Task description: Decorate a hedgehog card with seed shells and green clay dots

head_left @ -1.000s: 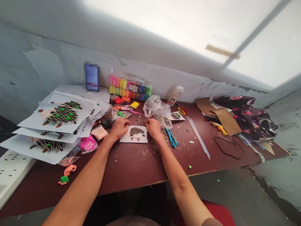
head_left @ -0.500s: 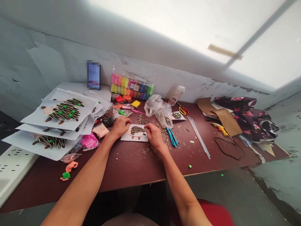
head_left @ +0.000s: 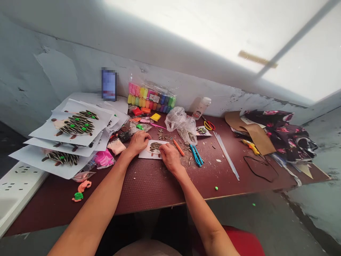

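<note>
A small white card [head_left: 149,154] bearing a seed-covered figure lies flat on the dark red table. My left hand [head_left: 139,142] rests at the card's upper left edge, its fingers bent together; whatever they pinch is too small to make out. Over the card's right side is my right hand [head_left: 170,156], fingers drawn together above the figure, with anything between them hidden. Just right of that hand lies an orange tool [head_left: 178,147], and farther right a blue cutter [head_left: 196,155]. Loose seeds [head_left: 161,135] are scattered behind the card.
Stacked seed-picture sheets [head_left: 101,123] stand at left, beside a pink clay bag [head_left: 104,158]. Behind are coloured clay packs [head_left: 151,99], a plastic bag [head_left: 179,121] and a white bottle [head_left: 201,108]. Scissors [head_left: 209,125], clear sticks [head_left: 226,155] and a yellow glue gun [head_left: 250,146] are at right.
My right hand has moved left, farther over the card, and the orange tool now shows beside it. My left hand stays at the card's edge. The whole view has shifted slightly.
</note>
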Action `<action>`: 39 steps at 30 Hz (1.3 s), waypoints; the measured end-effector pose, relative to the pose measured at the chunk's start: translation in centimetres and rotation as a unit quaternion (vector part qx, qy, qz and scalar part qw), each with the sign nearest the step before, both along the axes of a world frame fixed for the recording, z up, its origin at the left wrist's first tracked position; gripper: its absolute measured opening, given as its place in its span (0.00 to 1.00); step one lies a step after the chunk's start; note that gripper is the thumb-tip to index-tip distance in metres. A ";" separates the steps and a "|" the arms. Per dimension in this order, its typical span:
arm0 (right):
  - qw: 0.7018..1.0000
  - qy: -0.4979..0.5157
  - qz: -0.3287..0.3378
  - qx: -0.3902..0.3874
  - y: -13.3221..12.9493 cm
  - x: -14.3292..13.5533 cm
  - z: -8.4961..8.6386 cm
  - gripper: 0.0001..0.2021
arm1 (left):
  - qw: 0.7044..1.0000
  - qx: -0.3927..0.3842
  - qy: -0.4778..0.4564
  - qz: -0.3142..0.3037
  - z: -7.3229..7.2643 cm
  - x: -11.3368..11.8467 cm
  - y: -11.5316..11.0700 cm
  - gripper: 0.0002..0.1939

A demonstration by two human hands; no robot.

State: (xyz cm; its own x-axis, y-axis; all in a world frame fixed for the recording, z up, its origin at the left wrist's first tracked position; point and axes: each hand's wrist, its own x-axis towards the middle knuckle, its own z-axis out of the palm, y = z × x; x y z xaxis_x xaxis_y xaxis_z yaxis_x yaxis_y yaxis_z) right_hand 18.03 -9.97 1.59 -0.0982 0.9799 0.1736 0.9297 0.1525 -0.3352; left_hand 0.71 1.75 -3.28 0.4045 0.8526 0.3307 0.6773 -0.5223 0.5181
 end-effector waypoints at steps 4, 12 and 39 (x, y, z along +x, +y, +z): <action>1.000 -0.029 0.003 -0.001 0.0 -0.2 0.1 0.09 | 1.000 -0.001 -0.007 -0.004 0.1 0.0 0.0 0.14; 0.997 -0.074 -0.007 -0.022 0.2 -0.7 0.5 0.10 | 1.000 -0.002 -0.012 0.000 0.0 0.0 -0.1 0.14; 0.991 -0.105 -0.019 -0.080 0.5 -1.8 1.9 0.13 | 1.000 -0.007 -0.004 -0.002 0.1 0.0 -0.1 0.12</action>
State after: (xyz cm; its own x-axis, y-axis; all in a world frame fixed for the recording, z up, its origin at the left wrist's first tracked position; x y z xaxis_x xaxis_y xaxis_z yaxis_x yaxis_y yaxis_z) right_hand 16.27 -9.42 3.44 -0.0775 0.9970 -0.0051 0.9856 0.0759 -0.1514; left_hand 0.73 1.62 -3.18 0.4044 0.8558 0.3226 0.6713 -0.5174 0.5307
